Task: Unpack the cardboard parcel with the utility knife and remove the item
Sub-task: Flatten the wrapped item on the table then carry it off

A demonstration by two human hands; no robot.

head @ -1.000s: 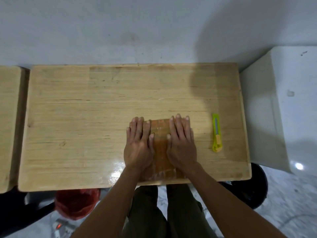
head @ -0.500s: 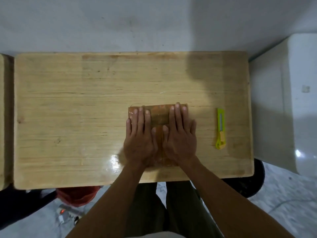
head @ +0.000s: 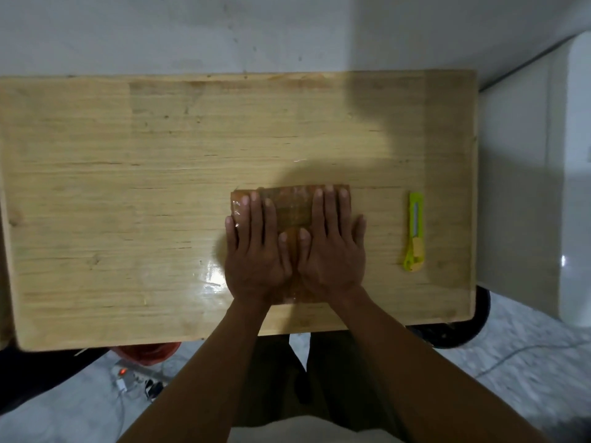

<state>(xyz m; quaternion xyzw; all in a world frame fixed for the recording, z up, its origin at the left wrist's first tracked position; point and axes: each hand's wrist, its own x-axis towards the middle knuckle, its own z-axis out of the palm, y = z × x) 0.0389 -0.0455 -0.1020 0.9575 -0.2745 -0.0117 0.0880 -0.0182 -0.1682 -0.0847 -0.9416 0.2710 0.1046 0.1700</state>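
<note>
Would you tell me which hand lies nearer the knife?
The right hand; it lies flat on the parcel beside the knife, the left hand beyond it.

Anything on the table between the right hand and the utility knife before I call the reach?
No. In the head view only bare wooden table lies between the right hand, flat on the parcel, and the utility knife.

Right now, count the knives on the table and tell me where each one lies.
1. The knife lies on the table, to the right of the parcel, untouched by either hand. None other shows.
</note>
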